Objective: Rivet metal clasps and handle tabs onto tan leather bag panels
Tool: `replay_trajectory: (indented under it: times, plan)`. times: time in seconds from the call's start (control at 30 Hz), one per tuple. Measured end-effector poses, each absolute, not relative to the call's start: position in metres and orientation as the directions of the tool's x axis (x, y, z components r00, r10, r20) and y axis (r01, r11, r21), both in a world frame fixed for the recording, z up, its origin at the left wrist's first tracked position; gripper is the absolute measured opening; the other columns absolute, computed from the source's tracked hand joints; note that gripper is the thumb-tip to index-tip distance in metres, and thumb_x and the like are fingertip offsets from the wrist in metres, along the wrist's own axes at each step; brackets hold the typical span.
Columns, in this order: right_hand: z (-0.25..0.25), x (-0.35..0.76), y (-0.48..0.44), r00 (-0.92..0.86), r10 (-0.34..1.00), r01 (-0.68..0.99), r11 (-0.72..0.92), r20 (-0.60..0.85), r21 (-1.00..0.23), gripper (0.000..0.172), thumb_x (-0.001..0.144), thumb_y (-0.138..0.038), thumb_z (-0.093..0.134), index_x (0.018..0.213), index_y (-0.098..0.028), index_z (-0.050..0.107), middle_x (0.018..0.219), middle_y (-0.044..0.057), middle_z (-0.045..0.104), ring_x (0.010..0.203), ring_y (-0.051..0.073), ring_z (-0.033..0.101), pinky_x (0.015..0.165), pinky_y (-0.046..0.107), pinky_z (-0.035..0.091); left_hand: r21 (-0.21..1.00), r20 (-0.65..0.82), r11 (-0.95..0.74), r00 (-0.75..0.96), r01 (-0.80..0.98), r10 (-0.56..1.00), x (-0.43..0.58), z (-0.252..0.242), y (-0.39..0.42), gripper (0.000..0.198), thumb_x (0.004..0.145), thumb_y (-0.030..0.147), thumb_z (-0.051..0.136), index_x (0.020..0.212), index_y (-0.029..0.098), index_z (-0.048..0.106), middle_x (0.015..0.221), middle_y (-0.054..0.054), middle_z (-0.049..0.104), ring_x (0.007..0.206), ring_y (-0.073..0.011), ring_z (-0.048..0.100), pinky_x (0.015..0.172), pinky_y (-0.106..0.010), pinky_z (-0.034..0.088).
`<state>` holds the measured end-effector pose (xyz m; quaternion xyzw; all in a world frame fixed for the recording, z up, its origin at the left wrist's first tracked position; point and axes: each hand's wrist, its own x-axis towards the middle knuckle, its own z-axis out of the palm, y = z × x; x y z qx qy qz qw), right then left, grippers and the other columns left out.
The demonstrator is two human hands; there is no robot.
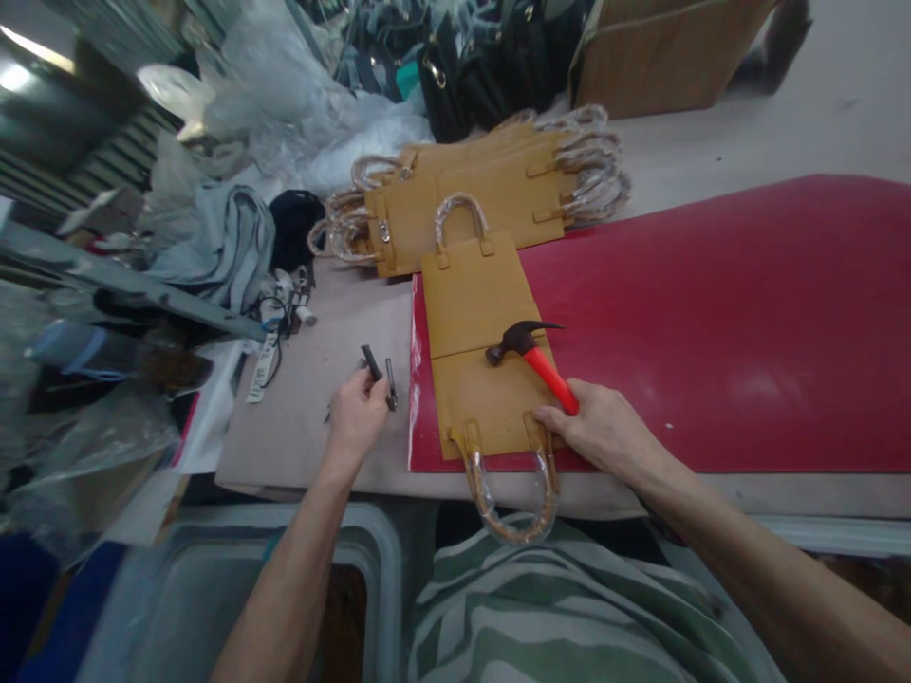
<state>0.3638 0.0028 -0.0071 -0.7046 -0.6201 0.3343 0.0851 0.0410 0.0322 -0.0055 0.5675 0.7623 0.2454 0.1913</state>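
Observation:
A claw hammer point(547, 372) with a dark head and red handle lies over a mustard-yellow bag panel point(474, 304). The handle's lower end is in my right hand point(604, 427), whose fingers are closed around it near the panel's right edge. My left hand point(358, 413), left of the panel, is closed in a pinch on a short dark rod point(371, 360). A second slim metal rod point(391, 383) stands out beside those fingers; whether they grip it too is unclear. Plastic-wrapped loop handles, such as the near handle point(512, 529), extend from both panel ends.
Under the panel lies a dark red board point(712, 332), reaching far right. Behind it is a stack of similar yellow panels point(470, 190) with wrapped handles. Black bags point(491, 76), a cardboard box point(661, 57) and clear plastic point(306, 104) stand farther back. A grey bin point(384, 569) is below the table edge.

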Motion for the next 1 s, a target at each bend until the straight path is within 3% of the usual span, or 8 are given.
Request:
replay_trajectory:
  times: [0.13,0.23,0.47,0.67,0.8,0.87,0.93,1.0]
  plan:
    - [-0.011,0.366,0.004,-0.001,0.935,0.818,-0.203,-0.353,-0.539,0.026,0.087,-0.046,0.062,0.082,-0.020,0.062,0.075,0.007,0.068,0.067,0.021,0.061,0.059,0.031,0.035,0.054,-0.117,0.337,-0.329,0.940,0.937,0.019,-0.009,0.029,0.028,0.092,0.025,0.055,0.110,0.012,0.073,0.104,-0.021,0.076,0.100,-0.0355,0.073,0.085,-0.040,0.054]
    - [-0.016,0.368,0.005,0.000,0.940,0.820,-0.195,-0.342,-0.538,0.028,0.086,-0.047,0.063,0.075,-0.023,0.057,0.069,0.006,0.066,0.063,0.023,0.060,0.058,0.032,0.035,-0.023,-0.075,0.308,-0.309,0.951,0.948,0.024,-0.010,0.025,0.034,0.095,0.023,0.050,0.121,0.014,0.071,0.115,-0.021,0.073,0.104,-0.0338,0.072,0.088,-0.040,0.053]
    - [-0.020,0.370,0.010,-0.017,0.952,0.772,-0.182,-0.305,-0.610,0.029,0.088,-0.046,0.059,0.068,-0.025,0.056,0.063,0.008,0.064,0.060,0.027,0.062,0.057,0.036,0.040,0.225,-0.181,0.380,-0.345,0.897,0.921,0.039,-0.011,0.065,0.027,0.091,0.039,0.063,0.085,0.016,0.077,0.092,-0.018,0.078,0.099,-0.0308,0.073,0.082,-0.034,0.051]
    - [-0.017,0.367,0.009,-0.006,0.947,0.800,-0.189,-0.322,-0.569,0.027,0.085,-0.047,0.061,0.074,-0.022,0.058,0.068,0.005,0.065,0.064,0.023,0.061,0.060,0.032,0.038,0.364,-0.273,0.416,-0.332,0.833,0.903,0.035,-0.016,0.087,0.023,0.075,0.021,0.071,0.055,0.017,0.061,0.058,-0.014,0.067,0.073,-0.0313,0.073,0.068,-0.034,0.050]
    - [-0.017,0.366,0.007,0.013,0.946,0.795,-0.206,-0.324,-0.570,0.027,0.084,-0.046,0.063,0.074,-0.021,0.059,0.068,0.004,0.065,0.061,0.019,0.057,0.058,0.030,0.035,0.547,-0.339,0.424,-0.272,0.721,0.900,0.037,-0.006,0.075,0.020,0.081,0.029,0.062,0.065,0.018,0.056,0.052,-0.004,0.061,0.053,-0.0207,0.065,0.055,-0.028,0.050]
    - [-0.018,0.366,0.006,0.010,0.953,0.787,-0.195,-0.303,-0.585,0.027,0.083,-0.047,0.064,0.075,-0.021,0.060,0.069,0.004,0.065,0.061,0.018,0.056,0.058,0.030,0.033,0.757,-0.329,0.383,-0.198,0.529,0.923,0.046,0.001,0.060,0.020,0.080,0.036,0.064,0.080,0.017,0.057,0.062,-0.001,0.066,0.052,-0.0156,0.064,0.054,-0.024,0.052]
    - [-0.020,0.367,0.005,0.014,0.956,0.779,-0.194,-0.292,-0.597,0.028,0.082,-0.048,0.064,0.075,-0.021,0.060,0.069,0.003,0.064,0.061,0.018,0.055,0.058,0.030,0.033,0.936,-0.289,0.302,-0.094,0.179,0.953,0.065,0.006,0.041,0.035,0.072,0.040,0.075,0.091,0.017,0.058,0.073,0.000,0.070,0.057,-0.0137,0.067,0.059,-0.024,0.056]
    - [-0.022,0.367,0.004,0.020,0.955,0.774,-0.203,-0.297,-0.600,0.029,0.082,-0.049,0.064,0.076,-0.021,0.060,0.068,0.003,0.064,0.061,0.018,0.054,0.058,0.030,0.033,0.965,-0.243,0.242,-0.001,-0.101,0.970,0.092,0.005,0.022,0.044,0.066,0.040,0.084,0.094,0.017,0.058,0.077,-0.001,0.072,0.064,-0.0153,0.071,0.065,-0.027,0.061]
